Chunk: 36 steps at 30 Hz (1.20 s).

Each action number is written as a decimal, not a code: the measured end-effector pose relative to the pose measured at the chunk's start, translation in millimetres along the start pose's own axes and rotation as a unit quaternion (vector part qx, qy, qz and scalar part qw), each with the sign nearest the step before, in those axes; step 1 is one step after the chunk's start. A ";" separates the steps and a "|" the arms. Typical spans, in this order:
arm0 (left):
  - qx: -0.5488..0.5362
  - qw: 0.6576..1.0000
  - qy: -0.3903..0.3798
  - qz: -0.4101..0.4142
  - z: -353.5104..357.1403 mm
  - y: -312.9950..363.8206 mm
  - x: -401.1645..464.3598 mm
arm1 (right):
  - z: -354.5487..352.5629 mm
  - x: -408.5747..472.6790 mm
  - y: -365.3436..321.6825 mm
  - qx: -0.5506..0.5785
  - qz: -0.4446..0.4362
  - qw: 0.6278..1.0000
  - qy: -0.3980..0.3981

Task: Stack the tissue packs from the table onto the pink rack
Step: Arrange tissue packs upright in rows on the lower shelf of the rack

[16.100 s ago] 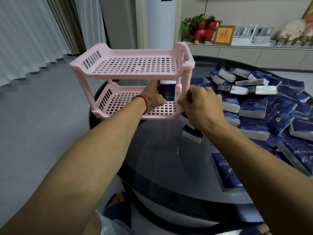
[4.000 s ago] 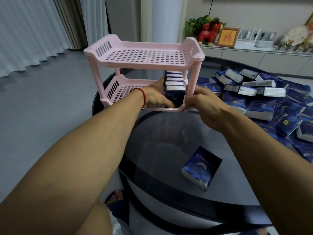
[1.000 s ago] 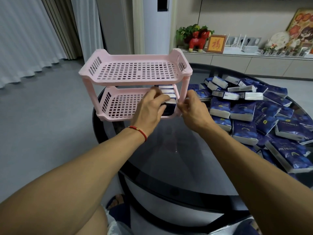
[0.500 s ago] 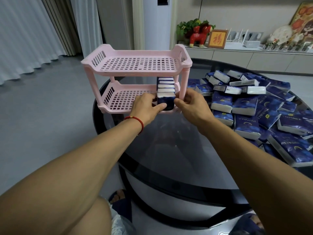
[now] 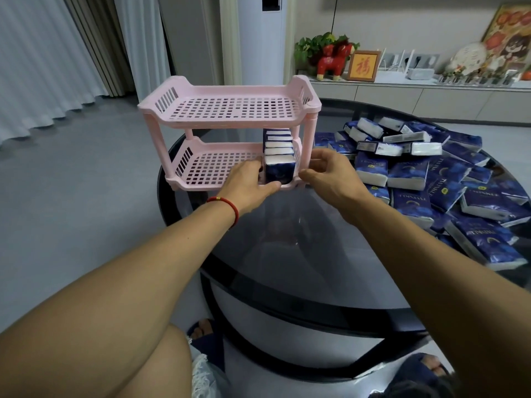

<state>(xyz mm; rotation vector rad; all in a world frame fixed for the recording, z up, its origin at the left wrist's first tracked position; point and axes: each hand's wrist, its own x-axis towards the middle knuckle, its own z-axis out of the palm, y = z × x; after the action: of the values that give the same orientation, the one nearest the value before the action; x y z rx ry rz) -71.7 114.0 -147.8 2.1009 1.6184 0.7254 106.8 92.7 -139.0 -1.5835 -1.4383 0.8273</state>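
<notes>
A living room with grey floor and pale walls

The floor [image 5: 71, 196] is smooth and grey. White sheer curtains [image 5: 37, 53] hang at the left, with darker drapes [image 5: 94, 44] beside them. A tall white air conditioner [image 5: 260, 38] stands at the back wall. A long low cabinet [image 5: 431, 100] carries a green plant [image 5: 313, 47], a red horse figure [image 5: 334, 60], a framed picture [image 5: 363, 66] and small ornaments. The light is soft and even.
</notes>
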 end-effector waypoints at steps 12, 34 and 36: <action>0.122 0.991 0.057 0.025 -30.8 20.9 -60.0 | -93.7 -99.2 8.5 -0.270 -0.134 0.947 0.108; -0.169 0.968 -0.183 -0.023 41.2 103.2 -130.0 | -47.1 -212.6 57.7 -0.295 -0.247 0.901 0.200; -0.275 0.941 -0.180 -0.081 42.4 101.4 -116.6 | -52.6 -206.4 52.5 -0.267 -0.238 0.917 0.173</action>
<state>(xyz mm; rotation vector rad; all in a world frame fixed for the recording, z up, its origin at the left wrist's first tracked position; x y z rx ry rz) 8.7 -24.5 -140.3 1.5658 1.1966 0.6056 149.9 -119.5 -174.2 -1.5477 -1.7588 -0.1483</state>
